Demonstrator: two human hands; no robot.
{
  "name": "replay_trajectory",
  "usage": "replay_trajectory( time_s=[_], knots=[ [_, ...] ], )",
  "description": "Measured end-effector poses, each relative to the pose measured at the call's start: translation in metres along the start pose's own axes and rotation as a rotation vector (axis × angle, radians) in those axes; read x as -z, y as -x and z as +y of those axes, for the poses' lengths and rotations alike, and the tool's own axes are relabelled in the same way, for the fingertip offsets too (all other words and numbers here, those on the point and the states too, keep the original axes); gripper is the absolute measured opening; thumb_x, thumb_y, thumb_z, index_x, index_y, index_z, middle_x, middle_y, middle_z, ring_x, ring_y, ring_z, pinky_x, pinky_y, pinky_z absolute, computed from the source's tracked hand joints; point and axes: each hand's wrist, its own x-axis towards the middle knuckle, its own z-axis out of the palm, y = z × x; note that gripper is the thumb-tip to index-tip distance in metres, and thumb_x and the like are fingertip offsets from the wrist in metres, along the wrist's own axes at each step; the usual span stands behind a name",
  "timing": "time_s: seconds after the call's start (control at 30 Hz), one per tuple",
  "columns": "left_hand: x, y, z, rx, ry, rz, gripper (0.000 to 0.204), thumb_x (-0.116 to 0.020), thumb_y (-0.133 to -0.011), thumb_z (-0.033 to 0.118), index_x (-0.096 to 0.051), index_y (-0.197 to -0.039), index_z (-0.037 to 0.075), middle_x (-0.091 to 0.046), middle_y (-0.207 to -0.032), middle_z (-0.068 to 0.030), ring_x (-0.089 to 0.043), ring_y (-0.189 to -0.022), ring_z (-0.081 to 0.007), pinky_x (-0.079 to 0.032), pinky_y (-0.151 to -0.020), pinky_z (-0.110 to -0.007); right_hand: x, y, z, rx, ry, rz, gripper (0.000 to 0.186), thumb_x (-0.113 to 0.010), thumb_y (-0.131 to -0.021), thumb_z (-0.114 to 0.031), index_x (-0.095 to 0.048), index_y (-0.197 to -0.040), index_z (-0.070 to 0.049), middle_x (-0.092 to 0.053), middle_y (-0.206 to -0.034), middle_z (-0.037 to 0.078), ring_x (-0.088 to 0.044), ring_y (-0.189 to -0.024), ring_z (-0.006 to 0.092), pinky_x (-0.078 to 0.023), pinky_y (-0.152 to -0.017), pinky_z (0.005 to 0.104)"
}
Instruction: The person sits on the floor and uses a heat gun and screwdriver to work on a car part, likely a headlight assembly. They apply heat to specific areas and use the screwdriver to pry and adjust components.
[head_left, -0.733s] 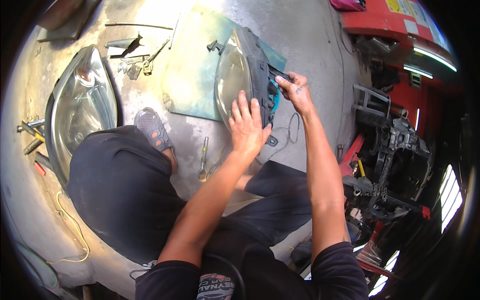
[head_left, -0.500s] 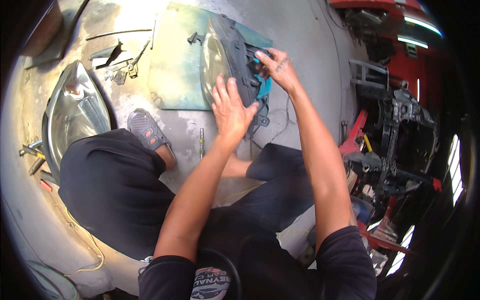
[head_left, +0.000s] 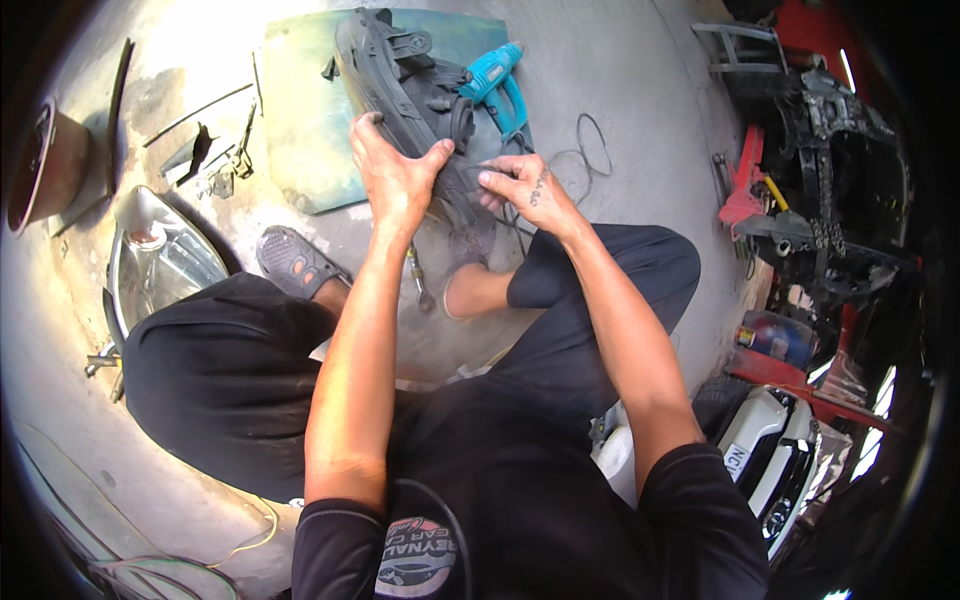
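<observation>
A car headlight stands over a greenish board, its black back housing turned up and to the right. My left hand is closed round the housing's lower part, fingers on the left edge and thumb on the back. At the near end of the same headlight, my right hand pinches its edge between thumb and bent fingers; the fingertips are partly hidden. A teal heat gun lies just right of the headlight on the board.
Another headlight, clear-lensed, lies left of my knee. Loose black trim pieces and a brown bucket are farther left. A ratchet rests between my feet. A cable loops on the right floor, near car parts.
The headlight has turned so that its back housing faces up more, uncovering the heat gun. My right hand has moved down to its near end; my left hand now wraps the housing.
</observation>
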Motion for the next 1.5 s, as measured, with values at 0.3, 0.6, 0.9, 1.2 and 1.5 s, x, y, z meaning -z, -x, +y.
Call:
replay_trajectory(
  time_s=[0.3,0.6,0.9,1.2,1.5],
  knots=[
    [0.008,0.001,-0.005,-0.026,-0.031,-0.040,0.099,-0.096,-0.074,0.036,-0.037,-0.141,-0.008,-0.051,-0.133,-0.0288,-0.052,-0.126,-0.0367,-0.043,-0.109,-0.044,-0.025,0.003,0.009,0.048,-0.085,0.064,0.031,-0.064,-0.100,-0.019,-0.070,-0.104,0.011,-0.075,-0.084,0.016,-0.074,-0.072,0.0191,-0.059,-0.065,0.0320],
    [0.022,0.001,0.001,0.120,0.134,-0.082,0.096,-0.091,-0.079,0.033,-0.036,-0.147,-0.006,-0.049,-0.141,-0.0341,-0.051,-0.132,-0.0446,-0.041,-0.112,-0.048,-0.046,0.005,-0.002,0.078,-0.126,0.170,0.030,-0.066,-0.101,-0.020,-0.072,-0.107,0.009,-0.075,-0.083,0.014,-0.073,-0.072,0.0170,-0.058,-0.065,0.0308],
    [0.064,-0.010,-0.041,0.186,0.210,-0.043,0.075,-0.072,-0.095,0.016,-0.034,-0.155,-0.007,-0.069,-0.116,-0.0183,-0.068,-0.095,-0.0196,-0.055,-0.082,-0.031,-0.090,0.003,-0.024,0.189,-0.369,0.006,0.036,-0.068,-0.102,-0.026,-0.073,-0.122,0.004,-0.076,-0.094,0.009,-0.071,-0.080,0.0140,-0.058,-0.072,0.0290],
    [0.099,-0.012,-0.051,0.470,0.599,-0.046,0.040,-0.070,-0.094,0.011,-0.055,-0.131,0.002,-0.069,-0.092,-0.0056,-0.064,-0.066,-0.0125,-0.052,-0.056,-0.028,-0.123,0.007,0.063,-0.238,-0.738,0.053,0.099,-0.073,-0.097,-0.049,-0.023,-0.161,0.008,-0.058,-0.142,0.028,-0.070,-0.111,0.0332,-0.062,-0.084,0.0418],
    [0.107,0.006,-0.054,0.828,0.796,-0.230,0.047,-0.067,-0.100,0.033,-0.052,-0.138,0.010,-0.065,-0.126,-0.0138,-0.066,-0.106,-0.0302,-0.057,-0.084,-0.044,-0.133,-0.018,0.035,-0.052,-1.045,-0.056,0.110,-0.076,-0.097,-0.020,0.008,-0.162,0.009,-0.059,-0.140,0.025,-0.071,-0.113,0.0321,-0.064,-0.083,0.0452]
  ],
)
